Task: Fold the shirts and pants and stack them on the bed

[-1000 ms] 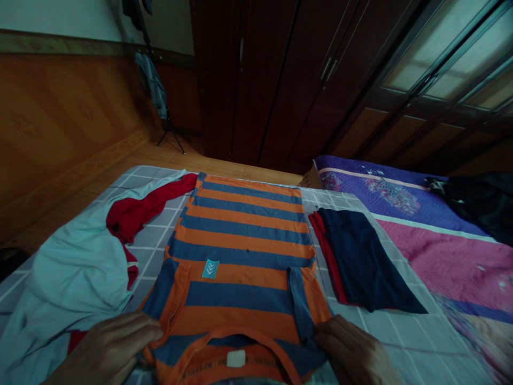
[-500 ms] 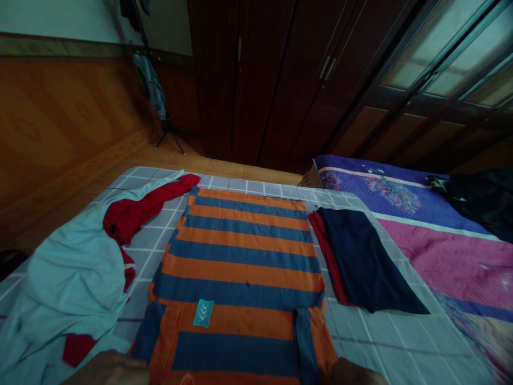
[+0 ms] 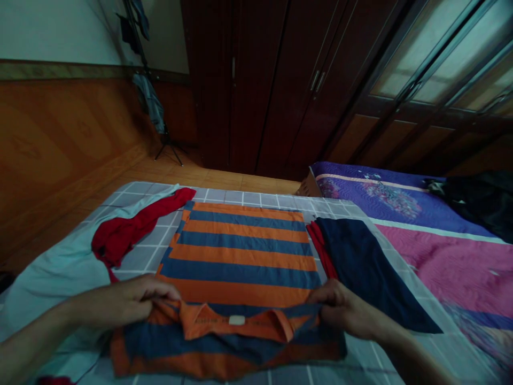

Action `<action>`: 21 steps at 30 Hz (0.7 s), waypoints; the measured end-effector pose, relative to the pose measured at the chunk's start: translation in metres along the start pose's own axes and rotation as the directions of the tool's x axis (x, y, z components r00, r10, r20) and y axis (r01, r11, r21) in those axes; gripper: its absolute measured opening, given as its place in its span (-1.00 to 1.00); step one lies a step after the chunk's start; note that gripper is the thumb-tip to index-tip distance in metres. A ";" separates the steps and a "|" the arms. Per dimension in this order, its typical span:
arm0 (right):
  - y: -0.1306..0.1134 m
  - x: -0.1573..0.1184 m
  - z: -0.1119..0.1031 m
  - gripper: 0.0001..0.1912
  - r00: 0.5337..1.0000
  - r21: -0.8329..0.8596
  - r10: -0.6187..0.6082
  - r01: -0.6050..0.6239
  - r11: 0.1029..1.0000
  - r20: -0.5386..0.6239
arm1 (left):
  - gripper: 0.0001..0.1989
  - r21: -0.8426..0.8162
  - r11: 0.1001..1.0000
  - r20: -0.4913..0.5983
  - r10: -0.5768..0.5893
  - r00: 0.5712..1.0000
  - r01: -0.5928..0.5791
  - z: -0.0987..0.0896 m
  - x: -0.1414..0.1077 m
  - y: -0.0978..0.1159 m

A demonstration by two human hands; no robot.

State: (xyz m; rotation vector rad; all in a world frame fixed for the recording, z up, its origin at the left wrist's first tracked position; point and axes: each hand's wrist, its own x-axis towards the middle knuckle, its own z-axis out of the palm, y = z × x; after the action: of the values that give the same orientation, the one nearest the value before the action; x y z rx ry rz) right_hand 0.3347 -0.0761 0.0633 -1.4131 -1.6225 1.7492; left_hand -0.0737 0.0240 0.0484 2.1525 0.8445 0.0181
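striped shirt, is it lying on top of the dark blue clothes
No, the striped shirt lies beside the dark blue clothes, which sit to its right on the bed.

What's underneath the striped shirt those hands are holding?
The orange-and-blue striped T-shirt lies on a grey checked bedsheet, visible around it; what lies directly beneath the shirt is covered and cannot be seen.

The single view comes from a camera worn on the person's head, looking forward and steeply down over the near edge of a bed point(image 3: 138, 256), which fills the lower half of the frame at close range. The left hand point(image 3: 124, 302) and right hand point(image 3: 344, 310) enter from the lower corners. Farther off, a dark wardrobe point(image 3: 256, 91) occupies the upper middle, with a wood-panelled wall point(image 3: 68, 139) at upper left.
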 end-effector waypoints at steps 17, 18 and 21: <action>0.052 0.167 -0.118 -0.67 0.835 -0.024 -0.041 0.034 0.999 -0.548 | -0.53 -0.425 0.893 -0.333 -0.304 0.893 0.146 -0.056 0.180 -0.119; 0.053 0.167 -0.118 -0.65 0.829 -0.046 -0.050 0.029 0.999 -0.556 | -0.54 -0.395 0.905 -0.313 -0.294 0.903 0.158 -0.056 0.180 -0.117; 0.052 0.166 -0.121 -0.60 0.809 -0.085 -0.071 0.026 0.996 -0.583 | -0.58 -0.337 0.924 -0.251 -0.273 0.929 0.181 -0.061 0.179 -0.108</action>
State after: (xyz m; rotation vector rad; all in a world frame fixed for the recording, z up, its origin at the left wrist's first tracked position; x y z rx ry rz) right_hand 0.3818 0.1077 -0.0314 -1.7081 -1.3625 1.0616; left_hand -0.0127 0.2176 -0.0306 1.7677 1.1796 0.3379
